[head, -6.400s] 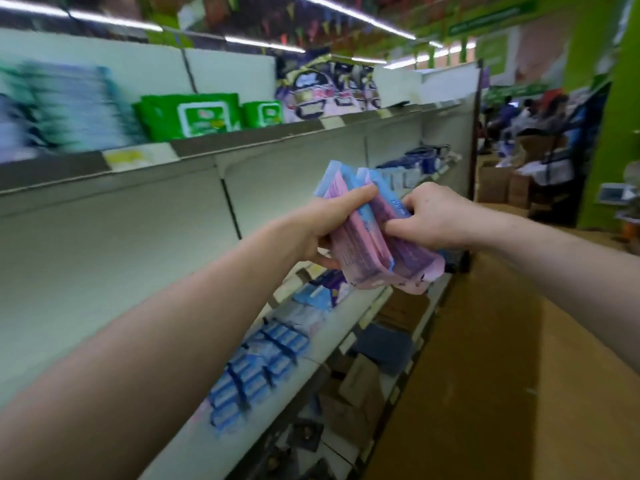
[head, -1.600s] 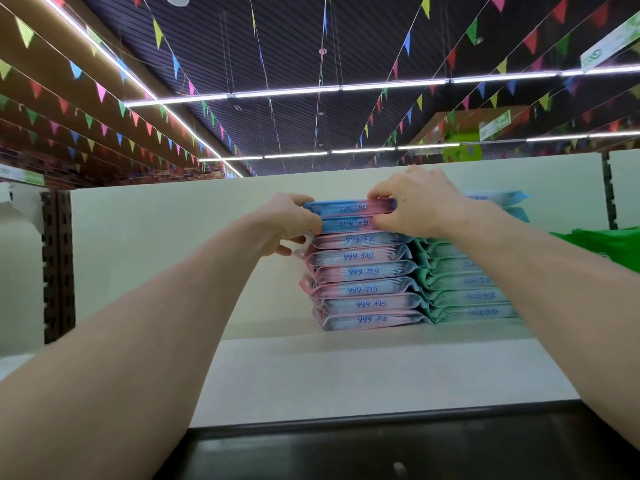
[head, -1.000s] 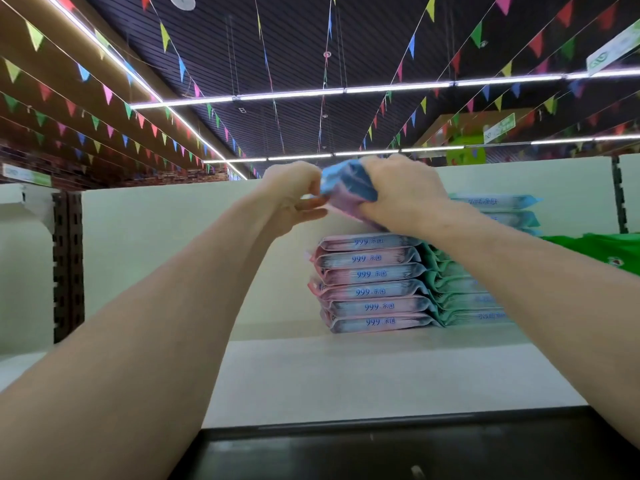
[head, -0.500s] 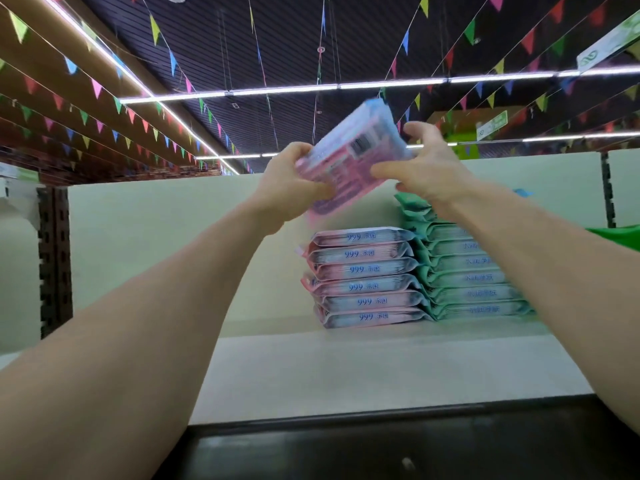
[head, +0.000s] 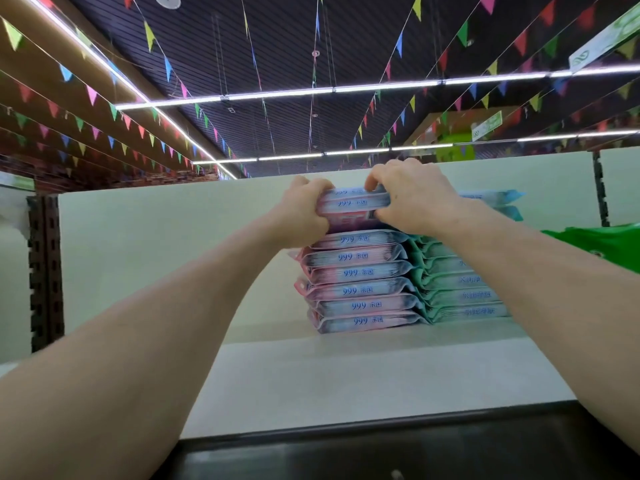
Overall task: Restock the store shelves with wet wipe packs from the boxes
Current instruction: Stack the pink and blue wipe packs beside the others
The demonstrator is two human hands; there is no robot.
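On the top shelf [head: 346,375], from the head view, the left hand [head: 304,213] and right hand [head: 412,199] are clasping two, perhaps three, pink wet wipe packs [head: 353,202] by their ends, holding them just over the pink stack [head: 356,282], which is standing against the teal stack [head: 460,289].

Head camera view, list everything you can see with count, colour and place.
stacked wipe packs: six, pink and blue, piled on the shelf
held wipe packs: at least two, pink and blue, over that pile
teal packs: several, partly hidden, right of the pile
light blue packs: two, behind the teal ones, upper right
green packs: count unclear, far right
shelf: one, white, under the packs
bunting: many flags, mixed colours, under the ceiling
left hand: one, grip on the held packs' left end
right hand: one, grip on their right end
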